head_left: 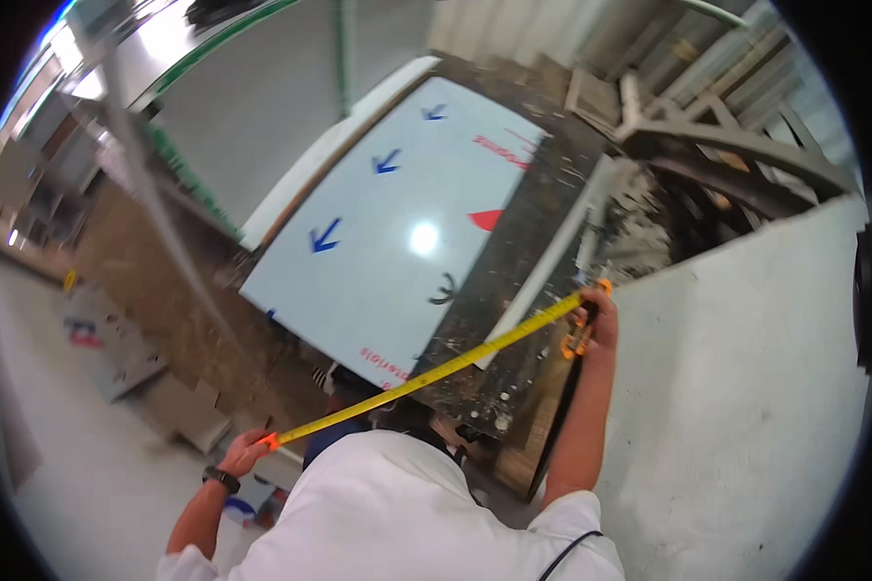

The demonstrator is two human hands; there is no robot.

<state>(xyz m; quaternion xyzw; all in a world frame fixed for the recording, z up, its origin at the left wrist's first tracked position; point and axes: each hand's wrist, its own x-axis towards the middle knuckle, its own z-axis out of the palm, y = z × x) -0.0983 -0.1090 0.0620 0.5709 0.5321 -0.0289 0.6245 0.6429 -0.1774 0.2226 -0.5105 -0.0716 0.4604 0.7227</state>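
A yellow tape measure blade (pixel 436 373) stretches across in front of me, slanting up from left to right. My left hand (pixel 242 453) is closed on the blade's orange end, with a dark watch on the wrist. On the right, my right hand (pixel 601 318) grips the orange and black tape case (pixel 576 339). The blade passes over the near corner of a glossy white board (pixel 378 261) with blue arrows and red writing. Whether it touches the board I cannot tell.
The board lies on a dark, stained worktable (pixel 499 281), beside a long pale strip (pixel 552 257). A pale wall top (pixel 746 358) is at the right, with grey frame parts (pixel 736 155) behind it. Flat grey pieces (pixel 179 412) lie at lower left. A grey panel (pixel 252 116) stands at far left.
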